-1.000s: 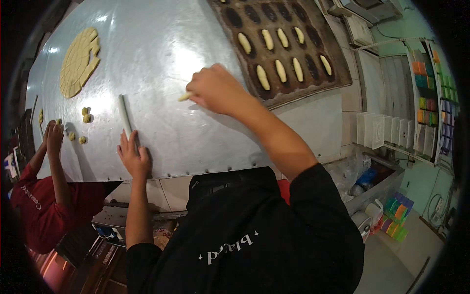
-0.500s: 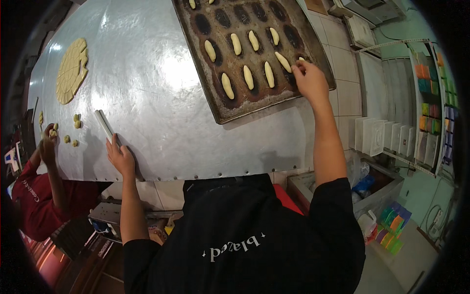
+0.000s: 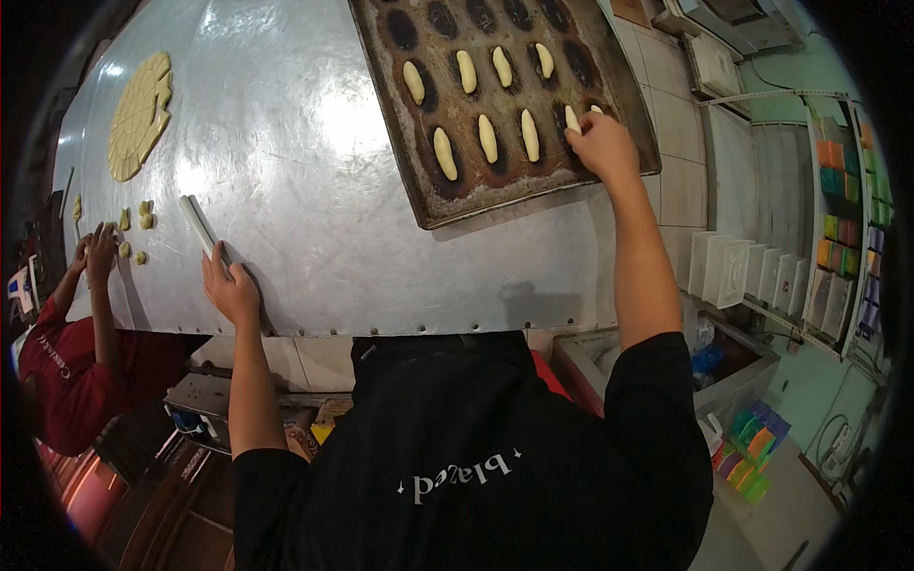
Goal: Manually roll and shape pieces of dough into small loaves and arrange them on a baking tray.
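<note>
My right hand [image 3: 606, 149] reaches over the near right corner of a dark, worn baking tray [image 3: 519, 204]. Its thumb and fingertips pinch the near end of a slim dough stick [image 3: 572, 118]. The tip of another dough stick [image 3: 597, 109] shows just past the knuckles; the hand covers the rest. To the left stand rows of similar pale sticks, such as this dough stick [image 3: 530, 136], over blackened oval marks. My left hand [image 3: 231, 289] rests on the metal table [image 3: 381, 285], its fingers closed over the near end of a long pale bar [image 3: 200, 226].
A flat round of dough [image 3: 140, 119], scored into pieces, lies far left. Small dough lumps [image 3: 145, 215] sit near it, beside the hands [image 3: 95, 252] of a co-worker in a dark red shirt [image 3: 71, 381]. White plastic bins [image 3: 728, 266] stand at the right.
The dough stick at my right fingertips was slanted and now stands straighter over its mark. My left hand stays on the bar. The co-worker's raised hands have come down to the table.
</note>
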Demonstrator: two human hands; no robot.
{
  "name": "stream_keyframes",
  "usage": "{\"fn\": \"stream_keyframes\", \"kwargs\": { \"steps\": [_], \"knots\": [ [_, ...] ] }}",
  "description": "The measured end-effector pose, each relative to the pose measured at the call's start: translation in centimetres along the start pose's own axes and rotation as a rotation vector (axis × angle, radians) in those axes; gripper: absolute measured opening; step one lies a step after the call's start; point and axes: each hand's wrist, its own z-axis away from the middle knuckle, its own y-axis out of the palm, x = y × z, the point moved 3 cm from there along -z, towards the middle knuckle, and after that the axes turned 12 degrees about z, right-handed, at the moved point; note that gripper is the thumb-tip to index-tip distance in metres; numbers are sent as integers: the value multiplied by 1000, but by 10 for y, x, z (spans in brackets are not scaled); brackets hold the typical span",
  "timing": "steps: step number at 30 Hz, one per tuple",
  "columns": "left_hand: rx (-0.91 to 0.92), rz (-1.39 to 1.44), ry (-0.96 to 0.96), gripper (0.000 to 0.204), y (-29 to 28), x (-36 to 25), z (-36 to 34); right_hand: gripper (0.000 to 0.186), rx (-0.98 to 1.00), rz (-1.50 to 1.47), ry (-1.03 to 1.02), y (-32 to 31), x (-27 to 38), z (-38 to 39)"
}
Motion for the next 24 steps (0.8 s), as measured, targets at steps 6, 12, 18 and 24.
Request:
{"fn": "stream_keyframes", "kwargs": {
  "steps": [6, 12, 18, 24],
  "knots": [
    [-4, 9, 9, 47, 3, 2, 0, 37, 56, 52, -56, -2, 1, 3],
    [-9, 3, -9, 47, 0, 2, 3, 44, 161, 72, -67, -12, 9, 6],
    [-10, 6, -23, 46, 1, -3, 3, 53, -56, -171, -21, -18, 33, -56],
    [-27, -8, -27, 45, 4, -6, 2, 43, -45, 59, -13, 0, 62, -98]
  ]
}}
